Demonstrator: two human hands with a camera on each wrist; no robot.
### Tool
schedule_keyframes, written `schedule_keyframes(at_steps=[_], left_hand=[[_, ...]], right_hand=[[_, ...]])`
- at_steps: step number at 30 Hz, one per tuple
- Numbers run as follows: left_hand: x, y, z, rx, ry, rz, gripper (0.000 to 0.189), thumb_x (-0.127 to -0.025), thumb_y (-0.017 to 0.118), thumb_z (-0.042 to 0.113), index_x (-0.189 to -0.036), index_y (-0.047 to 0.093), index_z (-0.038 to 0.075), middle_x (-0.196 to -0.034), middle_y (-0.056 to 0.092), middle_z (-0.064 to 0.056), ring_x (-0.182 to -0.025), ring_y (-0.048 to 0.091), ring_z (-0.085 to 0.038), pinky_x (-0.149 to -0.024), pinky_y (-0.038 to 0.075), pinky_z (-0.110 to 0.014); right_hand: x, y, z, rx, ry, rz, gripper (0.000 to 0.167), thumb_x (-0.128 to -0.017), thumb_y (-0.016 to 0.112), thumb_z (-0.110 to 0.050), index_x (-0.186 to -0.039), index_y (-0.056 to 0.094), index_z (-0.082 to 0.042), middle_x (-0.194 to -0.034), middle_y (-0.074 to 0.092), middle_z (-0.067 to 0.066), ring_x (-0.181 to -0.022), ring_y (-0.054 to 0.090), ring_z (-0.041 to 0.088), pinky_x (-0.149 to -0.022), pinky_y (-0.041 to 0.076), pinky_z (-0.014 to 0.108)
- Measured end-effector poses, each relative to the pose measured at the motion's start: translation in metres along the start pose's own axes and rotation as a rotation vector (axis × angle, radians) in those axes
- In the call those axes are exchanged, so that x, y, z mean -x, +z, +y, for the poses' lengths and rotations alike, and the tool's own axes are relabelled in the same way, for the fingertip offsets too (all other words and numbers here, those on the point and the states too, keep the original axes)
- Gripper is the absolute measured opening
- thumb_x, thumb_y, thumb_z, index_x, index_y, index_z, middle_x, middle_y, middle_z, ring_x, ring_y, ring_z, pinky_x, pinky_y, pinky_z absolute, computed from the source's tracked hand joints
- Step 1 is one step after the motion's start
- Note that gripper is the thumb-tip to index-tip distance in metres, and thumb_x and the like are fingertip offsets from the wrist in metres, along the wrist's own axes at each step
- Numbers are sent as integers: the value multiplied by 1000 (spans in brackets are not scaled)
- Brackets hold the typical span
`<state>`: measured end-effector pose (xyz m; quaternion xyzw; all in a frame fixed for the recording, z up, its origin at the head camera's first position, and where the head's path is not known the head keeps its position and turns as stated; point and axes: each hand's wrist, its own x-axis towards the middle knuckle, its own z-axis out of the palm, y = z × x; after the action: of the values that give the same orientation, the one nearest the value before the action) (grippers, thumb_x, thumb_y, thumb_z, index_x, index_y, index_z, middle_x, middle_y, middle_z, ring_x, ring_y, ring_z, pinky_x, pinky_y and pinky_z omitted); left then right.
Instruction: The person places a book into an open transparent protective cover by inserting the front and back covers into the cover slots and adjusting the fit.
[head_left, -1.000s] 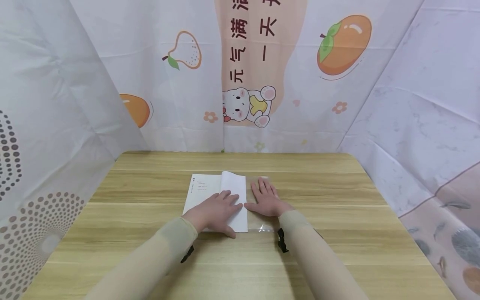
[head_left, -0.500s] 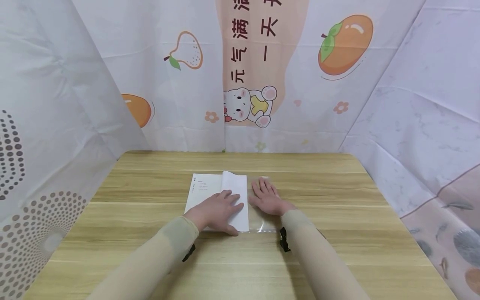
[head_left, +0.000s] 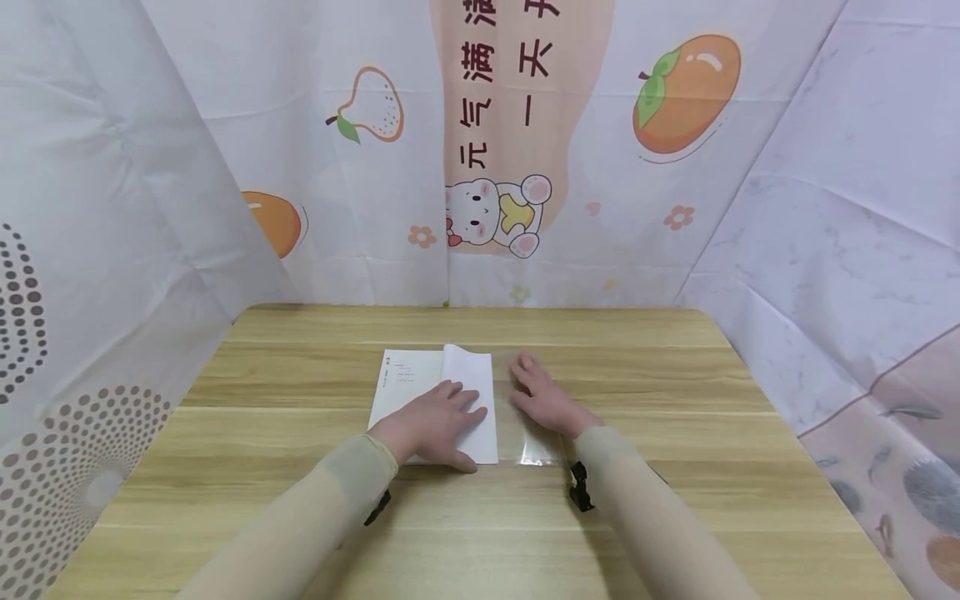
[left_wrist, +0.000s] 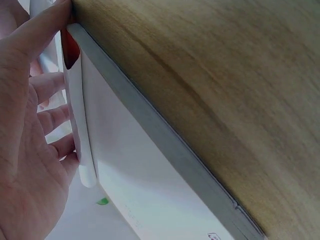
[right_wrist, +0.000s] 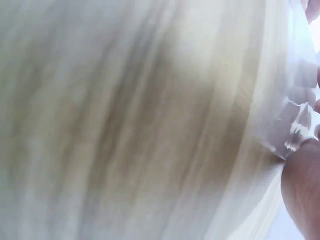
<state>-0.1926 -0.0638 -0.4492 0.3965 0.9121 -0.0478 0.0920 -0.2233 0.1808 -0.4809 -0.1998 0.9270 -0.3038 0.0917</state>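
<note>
An open book (head_left: 405, 375) lies on the table, a white page or flap (head_left: 468, 371) turned over its right part and standing up slightly at the far end. My left hand (head_left: 438, 421) rests spread on this flap, thumb towards the near edge. In the left wrist view the thick page block (left_wrist: 150, 135) shows beside the hand, with a small red-orange patch (left_wrist: 71, 50) near the thumb. To the right of the flap lies a clear plastic sheet (head_left: 532, 450). My right hand (head_left: 547, 400) is over its right part, fingers loosely bent; in the right wrist view the thumb is right at crinkled plastic (right_wrist: 295, 125).
The wood-grain table (head_left: 300, 350) extends around the book on all sides. Behind it hangs a white printed cloth (head_left: 600, 233), with more cloth at the left and right. A black strap (head_left: 580, 487) hangs at the right wrist.
My right hand has shifted slightly right, from lying flat on the plastic to loosely bent fingers, uncovering more of the sheet. The left hand and the book stay in place.
</note>
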Motion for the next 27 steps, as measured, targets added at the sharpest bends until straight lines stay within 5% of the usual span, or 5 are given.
schedule_keyframes(at_steps=[5,11,20,27], left_hand=[[1,1,-1,6,1,6,90,-84,65,73,-154,48,20,-161,38,-9,-149,33,-37,-123,26,-46],[1,1,-1,7,4,13,90,-84,65,73,-154,48,19,-161,38,-10,-148,34,-37,-123,27,-46],[2,1,-1,18,-9,-1,90,-84,65,74,-155,47,20,-162,37,-8,-149,32,-35,-124,25,-45],[0,3,-2,21,-20,-13,91,-84,64,75,-156,45,22,-163,36,-7,-151,31,-34,-124,24,-44]], right_hand=[[-1,5,-5,199,-86,63,56,-105,53,-22,-152,41,5,-167,20,22,-154,0,49,-122,10,61],[2,9,-14,468,-94,93,55,-105,54,-33,-151,49,-4,-165,30,16,-156,4,44,-124,6,60],[26,19,-46,338,112,98,78,-101,58,-47,-155,35,5,-160,25,36,-149,16,57,-122,13,63],[39,31,-50,219,125,42,81,-101,61,-39,-153,28,14,-161,19,38,-151,13,54,-122,13,63]])
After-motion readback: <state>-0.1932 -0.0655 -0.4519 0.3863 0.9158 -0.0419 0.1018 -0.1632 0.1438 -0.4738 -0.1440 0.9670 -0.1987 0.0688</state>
